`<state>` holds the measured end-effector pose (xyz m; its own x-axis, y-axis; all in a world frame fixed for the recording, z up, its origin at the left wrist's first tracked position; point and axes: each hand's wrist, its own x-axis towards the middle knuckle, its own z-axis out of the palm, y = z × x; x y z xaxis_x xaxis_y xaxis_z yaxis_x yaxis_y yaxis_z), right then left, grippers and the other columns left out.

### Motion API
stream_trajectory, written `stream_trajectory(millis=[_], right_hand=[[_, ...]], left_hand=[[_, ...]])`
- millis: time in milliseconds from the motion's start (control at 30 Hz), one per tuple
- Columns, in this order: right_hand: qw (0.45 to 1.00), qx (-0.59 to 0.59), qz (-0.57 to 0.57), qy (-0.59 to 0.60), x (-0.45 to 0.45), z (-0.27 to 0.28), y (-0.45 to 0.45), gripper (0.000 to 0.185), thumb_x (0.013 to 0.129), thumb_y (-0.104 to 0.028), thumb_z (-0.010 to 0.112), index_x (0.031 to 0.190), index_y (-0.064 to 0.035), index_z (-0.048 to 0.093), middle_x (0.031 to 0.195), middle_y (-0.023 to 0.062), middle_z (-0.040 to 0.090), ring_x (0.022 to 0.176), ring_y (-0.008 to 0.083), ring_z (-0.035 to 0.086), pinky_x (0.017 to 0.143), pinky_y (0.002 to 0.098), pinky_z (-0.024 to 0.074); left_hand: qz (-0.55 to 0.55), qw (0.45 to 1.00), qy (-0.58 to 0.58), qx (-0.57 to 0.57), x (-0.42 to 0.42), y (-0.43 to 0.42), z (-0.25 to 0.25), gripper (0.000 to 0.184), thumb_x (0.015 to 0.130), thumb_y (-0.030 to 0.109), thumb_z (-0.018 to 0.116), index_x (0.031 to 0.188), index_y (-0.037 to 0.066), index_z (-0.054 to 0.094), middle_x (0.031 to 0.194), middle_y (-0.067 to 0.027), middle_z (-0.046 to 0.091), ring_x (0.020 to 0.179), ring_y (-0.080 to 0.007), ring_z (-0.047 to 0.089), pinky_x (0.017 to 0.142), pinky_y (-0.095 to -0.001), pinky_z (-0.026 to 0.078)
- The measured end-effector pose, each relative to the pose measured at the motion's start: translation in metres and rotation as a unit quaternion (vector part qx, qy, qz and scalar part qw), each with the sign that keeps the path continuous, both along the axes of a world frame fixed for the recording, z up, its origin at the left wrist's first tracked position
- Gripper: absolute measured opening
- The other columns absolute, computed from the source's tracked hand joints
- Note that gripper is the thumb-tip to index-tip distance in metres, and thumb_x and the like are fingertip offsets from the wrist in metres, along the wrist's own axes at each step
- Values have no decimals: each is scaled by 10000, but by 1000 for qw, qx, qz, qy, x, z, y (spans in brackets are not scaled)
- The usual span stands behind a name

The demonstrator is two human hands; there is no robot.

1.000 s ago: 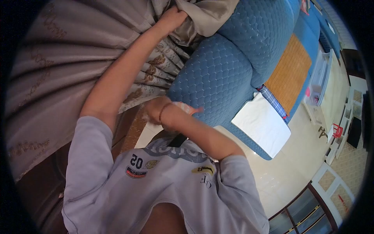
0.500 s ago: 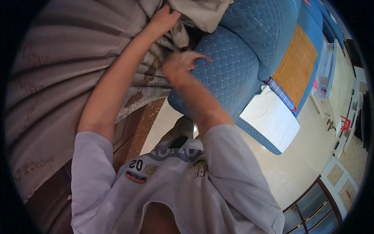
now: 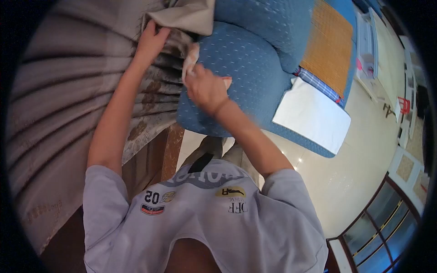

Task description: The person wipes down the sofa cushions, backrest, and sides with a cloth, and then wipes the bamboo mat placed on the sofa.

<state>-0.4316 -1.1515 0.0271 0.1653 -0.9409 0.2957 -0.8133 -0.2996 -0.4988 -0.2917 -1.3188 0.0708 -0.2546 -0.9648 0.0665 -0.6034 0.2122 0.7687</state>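
Observation:
My left hand (image 3: pixel 152 42) is at the upper left, its fingers closed on a fold of the grey-beige curtain (image 3: pixel 91 86), just below the curtain's pale lining (image 3: pixel 189 18). Lower and to the right, my right hand (image 3: pixel 205 88) grips a white cloth (image 3: pixel 190 61) with orange-red marks. One end of this cloth sticks up beside the curtain's edge, and another bit shows at the right of the hand. Behind my right hand is the blue quilted sofa (image 3: pixel 246 59). The right fingers are partly blurred and turned away.
A white cloth pad (image 3: pixel 314 113) lies on the sofa's edge, beside a folded blue plaid cloth (image 3: pixel 321 84) and a brown woven mat (image 3: pixel 327 48). Pale tiled floor (image 3: pixel 318 182) runs along the right. A dark-framed glass door (image 3: pixel 382 223) stands at the lower right.
My view has shifted, so the sofa sits further left and higher. My right hand has turned, and the white cloth now sticks up from it. My left hand stays at the curtain.

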Motion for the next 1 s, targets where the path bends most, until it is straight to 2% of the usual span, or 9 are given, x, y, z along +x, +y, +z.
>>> stream_trajectory(millis=[67,100,233,267,333,533,667,867,1000], right_hand=[[998,-51,28,4,-21,-7,50,308,709,-189,652,1006,-130,597,965,68,545,786,274,577,655,393,460],[998,-32,42,-16,-33,1,75,329,687,-181,666,1006,-137,598,946,59,543,792,251,565,656,390,441],[980,135,-103,-104,-88,-41,148,333,683,-147,671,1007,-135,597,938,71,548,790,280,577,657,414,443],[979,135,-113,-103,-95,-50,152,333,683,-147,671,1007,-135,597,938,71,548,790,280,577,657,414,443],[933,161,-263,-187,-111,-67,152,313,694,-108,647,1004,-121,600,947,78,563,823,307,584,703,421,464],[960,-199,-158,-114,-118,-4,20,205,695,-104,607,897,-134,635,1023,39,592,852,228,575,712,379,471],[977,-178,-98,-62,-149,-50,-21,194,707,-112,575,887,-143,639,1036,25,596,859,210,562,728,356,461],[972,-167,-88,-141,-200,-106,-13,213,697,-99,583,899,-140,636,1029,22,597,869,246,553,751,357,461],[939,-47,-272,-205,-239,-187,19,242,701,-28,591,922,-119,625,1045,59,601,909,310,557,759,384,473]], left_hand=[[22,996,51,73,-12,19,-4,452,860,266,591,1199,-14,486,1038,-137,621,843,-193,618,767,-310,473],[15,997,69,15,-19,37,-5,384,866,176,596,1183,-9,486,1011,-112,621,790,-153,616,725,-283,482],[-58,984,164,-47,-46,105,-38,239,866,56,568,1092,-3,518,1132,-124,541,845,-171,595,738,-274,484],[-126,983,79,-112,-54,115,-34,174,858,36,570,1024,-4,540,1212,-138,490,925,-172,574,762,-265,475],[-189,971,40,-143,-80,124,-26,127,844,44,575,957,-14,566,1092,-150,546,958,-250,568,808,-313,464],[-177,956,-119,-200,-127,76,-46,157,822,107,577,933,-1,601,1028,-172,581,939,-355,565,807,-402,449],[-136,946,-167,-241,-141,77,-63,191,801,95,577,964,-3,587,1100,-185,560,998,-375,532,827,-431,422],[-113,934,-189,-283,-138,78,-66,197,813,66,550,994,-7,582,1099,-181,545,1011,-351,519,890,-406,398],[-108,936,-190,-276,-136,78,-71,188,839,51,528,1006,-11,587,1085,-173,543,1014,-317,520,908,-384,395]])
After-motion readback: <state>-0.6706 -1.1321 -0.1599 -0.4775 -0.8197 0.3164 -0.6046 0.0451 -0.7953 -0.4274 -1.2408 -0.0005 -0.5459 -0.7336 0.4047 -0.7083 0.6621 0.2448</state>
